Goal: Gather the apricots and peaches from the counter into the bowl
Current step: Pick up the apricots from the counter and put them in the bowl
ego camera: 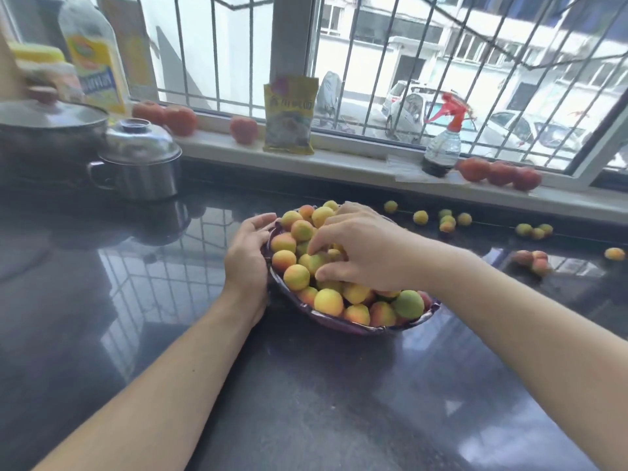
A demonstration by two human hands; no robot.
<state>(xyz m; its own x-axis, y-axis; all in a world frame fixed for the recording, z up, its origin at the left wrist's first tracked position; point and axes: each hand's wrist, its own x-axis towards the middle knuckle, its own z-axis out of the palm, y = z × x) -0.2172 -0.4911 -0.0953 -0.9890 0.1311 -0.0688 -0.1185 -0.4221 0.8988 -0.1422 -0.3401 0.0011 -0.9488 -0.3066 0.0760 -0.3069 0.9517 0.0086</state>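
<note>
A purple bowl point(353, 326) sits mid-counter, heaped with several yellow-orange apricots and one greenish fruit point(408, 304). My left hand point(246, 260) is cupped against the bowl's left rim. My right hand point(360, 253) hovers over the pile, its curled fingertips on a yellow-green apricot point(314, 261) at the heap's middle. Several loose apricots point(447, 220) lie on the dark counter to the right near the sill, more at the far right point(535, 230). A small cluster of reddish peaches point(533, 261) lies on the counter right of the bowl, and one apricot point(614, 254) at the edge.
Two lidded steel pots point(142, 164) stand at the back left beside an oil bottle point(95, 52). On the window sill are tomatoes point(499, 173), a yellow packet point(289, 113) and a spray bottle point(441, 144). The glossy black counter point(339, 402) stretches toward me.
</note>
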